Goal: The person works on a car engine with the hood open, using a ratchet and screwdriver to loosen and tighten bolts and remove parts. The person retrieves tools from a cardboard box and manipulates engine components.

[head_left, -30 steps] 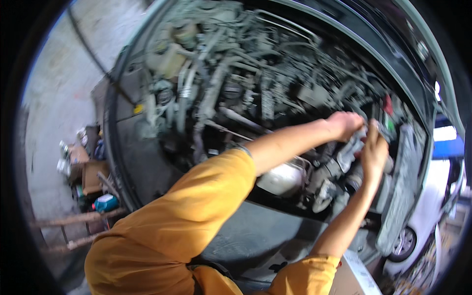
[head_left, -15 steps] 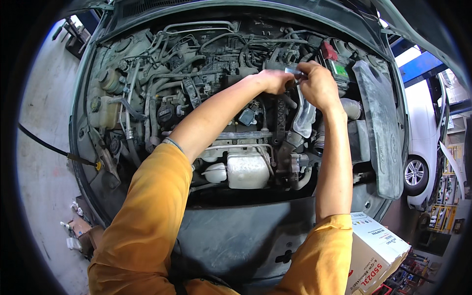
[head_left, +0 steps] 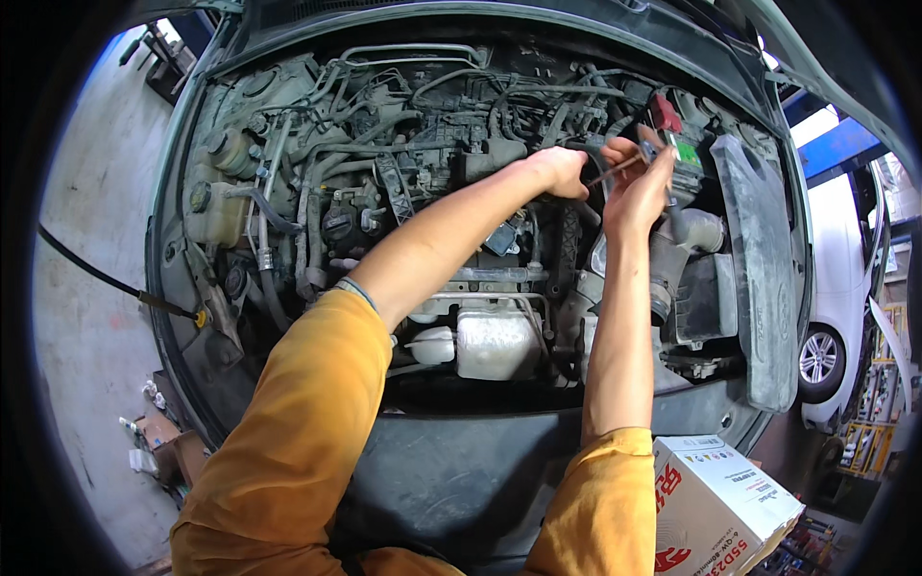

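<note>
Over the far right of the engine bay, my right hand [head_left: 636, 187] is turned partly palm up. Its fingers curl around a grey metal tool [head_left: 651, 152] of a kind I cannot make out. A thin brownish rod [head_left: 613, 172] slants from that hand toward my left hand [head_left: 565, 174]. My left hand is closed beside the rod's end, with most fingertips hidden; whether it grips the rod is unclear. Just beyond my right hand sits the car battery [head_left: 688, 163], with a red terminal cover [head_left: 665, 113].
A long dark plastic cover [head_left: 759, 278] lies along the bay's right side. Hoses and pipes surround the engine [head_left: 442, 139]. A white carton [head_left: 725, 499] stands at the lower right. The bonnet [head_left: 691, 38] is raised. A white car [head_left: 836, 259] stands beyond.
My right hand has turned palm up and shifted slightly right, bringing the thin rod into view. My left hand has moved slightly right and down. The view has shifted a little.
</note>
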Demonstrator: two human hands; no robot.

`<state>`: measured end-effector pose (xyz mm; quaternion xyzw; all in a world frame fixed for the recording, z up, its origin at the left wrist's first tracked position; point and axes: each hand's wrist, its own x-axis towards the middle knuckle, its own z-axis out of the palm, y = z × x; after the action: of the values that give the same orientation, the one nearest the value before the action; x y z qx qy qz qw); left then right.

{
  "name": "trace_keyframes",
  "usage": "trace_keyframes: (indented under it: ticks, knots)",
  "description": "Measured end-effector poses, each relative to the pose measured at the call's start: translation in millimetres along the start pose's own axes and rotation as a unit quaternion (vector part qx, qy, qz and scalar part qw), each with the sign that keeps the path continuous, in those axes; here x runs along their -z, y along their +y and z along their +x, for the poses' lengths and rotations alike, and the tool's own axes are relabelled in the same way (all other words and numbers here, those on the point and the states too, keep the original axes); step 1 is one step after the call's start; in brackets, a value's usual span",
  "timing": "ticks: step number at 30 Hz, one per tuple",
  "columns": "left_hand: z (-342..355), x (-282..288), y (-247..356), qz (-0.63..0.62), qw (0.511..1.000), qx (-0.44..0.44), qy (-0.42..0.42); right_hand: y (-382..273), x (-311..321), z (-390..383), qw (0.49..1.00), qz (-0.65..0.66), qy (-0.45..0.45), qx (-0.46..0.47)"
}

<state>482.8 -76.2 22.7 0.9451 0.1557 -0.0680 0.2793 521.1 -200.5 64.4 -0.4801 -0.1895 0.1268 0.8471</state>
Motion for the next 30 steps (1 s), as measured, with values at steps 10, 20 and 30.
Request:
trace_keyframes:
  ticks: [10,20,30]
  knots:
    - [28,9,2,-0.074,0.997,0.008,-0.031,-66,13,69,0.627,-0.713,-0.312,0.03]
    - [40,4,7,-0.035,0.984,-0.051,-0.167,-9,18,-1,0.831,-0.427,0.108,0.341]
    - [46,-7,-42,-0.117,0.982,-0.126,-0.084,10,2,8,0.974,-0.136,-0.005,0.179]
